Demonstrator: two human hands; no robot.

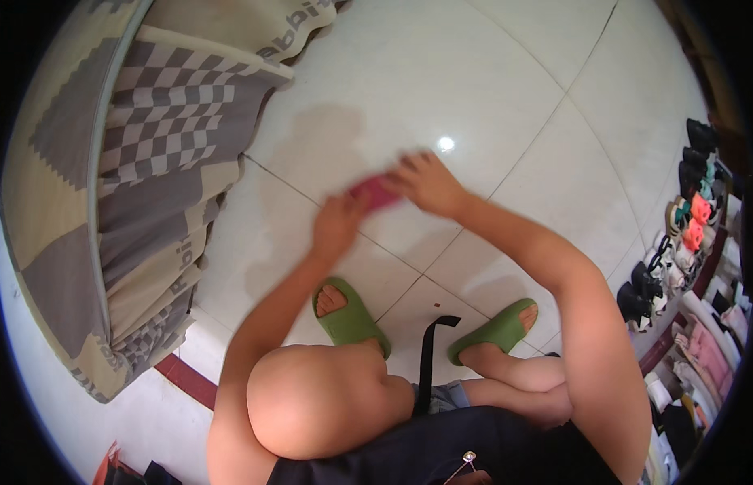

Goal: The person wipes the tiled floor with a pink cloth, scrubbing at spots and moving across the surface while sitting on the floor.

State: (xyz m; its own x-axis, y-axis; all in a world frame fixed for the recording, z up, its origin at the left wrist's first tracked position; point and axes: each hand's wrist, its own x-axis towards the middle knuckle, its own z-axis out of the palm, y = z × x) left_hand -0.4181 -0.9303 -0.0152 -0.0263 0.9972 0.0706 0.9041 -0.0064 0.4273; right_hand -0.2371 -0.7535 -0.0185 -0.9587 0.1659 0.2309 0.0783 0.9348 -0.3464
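Between my two hands is a small, flat magenta item (pixel 376 193), blurred by motion, so I cannot tell exactly what it is. My left hand (pixel 339 223) grips its near left end, thumb lying on top. At its far right end, my right hand (pixel 426 183) has fingers on the edge, some of them spread and blurred. The item is held above the white tiled floor (pixel 498 66), in front of my knees. Green slide sandals (pixel 355 318) are on my feet below.
At the left hangs a checked grey and beige fabric cover (pixel 170 121) with a skirt. Along the right wall stand several shoes (pixel 695 221), beside stacked folded clothes (pixel 704 351). A black strap (pixel 426 364) hangs between my legs. A tiny reddish scrap (pixel 436 305) lies on the floor.
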